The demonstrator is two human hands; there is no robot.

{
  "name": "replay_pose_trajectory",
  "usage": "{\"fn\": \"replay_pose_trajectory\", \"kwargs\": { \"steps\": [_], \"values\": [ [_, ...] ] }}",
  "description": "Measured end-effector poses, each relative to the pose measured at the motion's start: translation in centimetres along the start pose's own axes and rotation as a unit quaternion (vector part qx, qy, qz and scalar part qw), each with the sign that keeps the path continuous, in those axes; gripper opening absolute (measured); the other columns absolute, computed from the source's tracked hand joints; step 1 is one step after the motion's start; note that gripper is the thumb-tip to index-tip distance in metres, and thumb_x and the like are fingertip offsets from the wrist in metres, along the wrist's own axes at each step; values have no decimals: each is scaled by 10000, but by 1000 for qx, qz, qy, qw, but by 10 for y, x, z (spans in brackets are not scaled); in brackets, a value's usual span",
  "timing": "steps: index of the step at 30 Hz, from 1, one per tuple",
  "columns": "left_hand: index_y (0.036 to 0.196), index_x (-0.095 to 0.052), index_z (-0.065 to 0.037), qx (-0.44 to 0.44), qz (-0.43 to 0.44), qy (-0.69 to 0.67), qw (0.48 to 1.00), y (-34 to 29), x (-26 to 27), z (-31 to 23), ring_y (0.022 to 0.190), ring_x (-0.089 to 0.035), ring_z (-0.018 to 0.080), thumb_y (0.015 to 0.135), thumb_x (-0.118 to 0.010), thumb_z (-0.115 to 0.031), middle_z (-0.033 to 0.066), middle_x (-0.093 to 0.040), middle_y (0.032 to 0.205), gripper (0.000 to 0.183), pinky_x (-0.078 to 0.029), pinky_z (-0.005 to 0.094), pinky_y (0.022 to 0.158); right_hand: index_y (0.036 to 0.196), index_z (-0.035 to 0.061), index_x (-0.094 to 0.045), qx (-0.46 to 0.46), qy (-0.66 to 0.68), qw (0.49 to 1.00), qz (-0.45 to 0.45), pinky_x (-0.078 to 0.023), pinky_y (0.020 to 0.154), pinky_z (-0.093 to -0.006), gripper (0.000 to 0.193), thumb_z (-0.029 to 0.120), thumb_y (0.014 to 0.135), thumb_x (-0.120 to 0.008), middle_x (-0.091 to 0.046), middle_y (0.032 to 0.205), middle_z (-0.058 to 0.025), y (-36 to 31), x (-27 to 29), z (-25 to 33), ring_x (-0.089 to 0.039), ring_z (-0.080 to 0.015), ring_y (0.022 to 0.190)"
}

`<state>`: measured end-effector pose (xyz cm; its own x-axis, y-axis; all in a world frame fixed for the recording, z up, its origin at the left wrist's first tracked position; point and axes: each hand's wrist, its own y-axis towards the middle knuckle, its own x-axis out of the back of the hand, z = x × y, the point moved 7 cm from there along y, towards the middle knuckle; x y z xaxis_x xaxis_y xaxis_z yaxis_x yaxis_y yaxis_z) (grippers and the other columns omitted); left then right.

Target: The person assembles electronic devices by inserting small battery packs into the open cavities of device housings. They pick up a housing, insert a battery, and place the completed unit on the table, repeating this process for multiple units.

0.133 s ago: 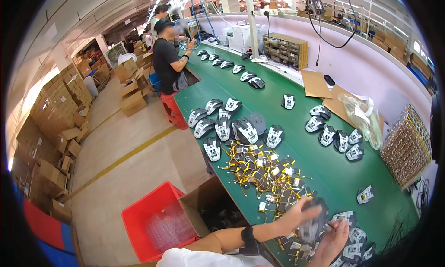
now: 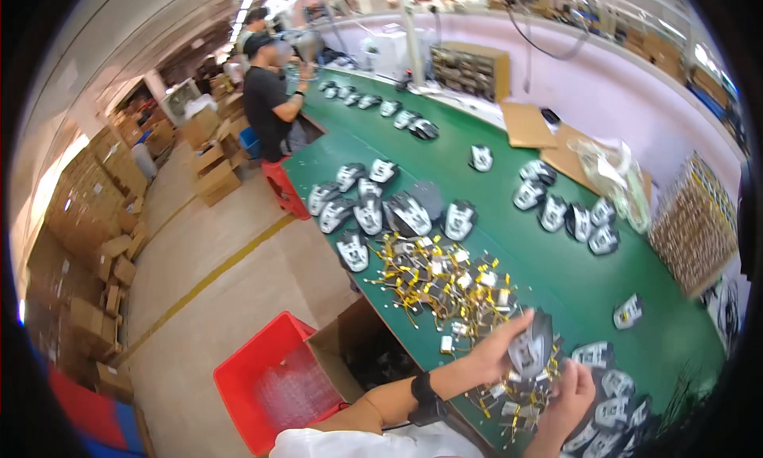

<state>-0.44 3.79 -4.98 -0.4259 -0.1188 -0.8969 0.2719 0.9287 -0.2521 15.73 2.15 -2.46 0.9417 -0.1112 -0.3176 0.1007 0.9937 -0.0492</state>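
Observation:
My left hand [image 2: 499,351] is closed around the side of a black and grey computer mouse [image 2: 531,351], its pale inner side facing up. Just right of it, my right hand [image 2: 572,393] has its fingers curled in a pinch; whatever they hold, if anything, is too small to make out. Below and beyond the mouse lies a loose pile of small battery packs [image 2: 447,282] with yellow tape and thin wires. More computer mice [image 2: 612,412] crowd together beside my right hand. Another group of mice [image 2: 369,213] stands past the battery pile.
The green workbench [image 2: 548,267] runs away to the far left, with mice in a row. Cardboard sheets [image 2: 526,125], a plastic bag [image 2: 610,172] and a stacked rack [image 2: 693,228] line its right side. A red bin [image 2: 238,378] and an open carton [image 2: 338,347] stand at left. A co-worker [image 2: 266,100] is farther off.
The mouse in my left hand has risen slightly and sharpened from a blur. My right hand has shifted only a little. The whole view has swung slightly.

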Motion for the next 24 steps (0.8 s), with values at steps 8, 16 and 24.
{"fn": "replay_pose_trajectory", "kwargs": {
  "steps": [8, 16, 24],
  "values": [
    [1309, -473, 0, -143, 25, 121, 982, -13, -6, -23, 1088, -634, 269, 839, -634, -102, 143, -617, 1191, 507, -505, 427, 969, 961, -15, -703, -47, -86, 987, 126, -431, 624, -183, 121, 93, 916, -673, -665, 838, -5, -18, -24, 4, -558, -29, 718],
    [1426, -368, 26, -90, 98, 140, 981, -1, -42, 0, 1205, -556, 403, 795, -655, -232, 278, -494, 1371, 739, -453, 494, 1027, 888, 4, -670, -162, 33, 983, 82, -389, 514, -188, 113, 112, 896, -703, -616, 735, 18, -20, -6, -18, -493, -25, 570],
    [1418, -374, 42, -106, 67, 168, 978, -4, -40, 2, 1187, -573, 407, 829, -630, -232, 264, -515, 1351, 698, -451, 507, 1030, 930, -7, -676, -107, -31, 993, 45, -395, 559, -198, 126, 119, 923, -665, -612, 765, 5, -21, 5, -26, -514, -36, 636]
  ]
}}
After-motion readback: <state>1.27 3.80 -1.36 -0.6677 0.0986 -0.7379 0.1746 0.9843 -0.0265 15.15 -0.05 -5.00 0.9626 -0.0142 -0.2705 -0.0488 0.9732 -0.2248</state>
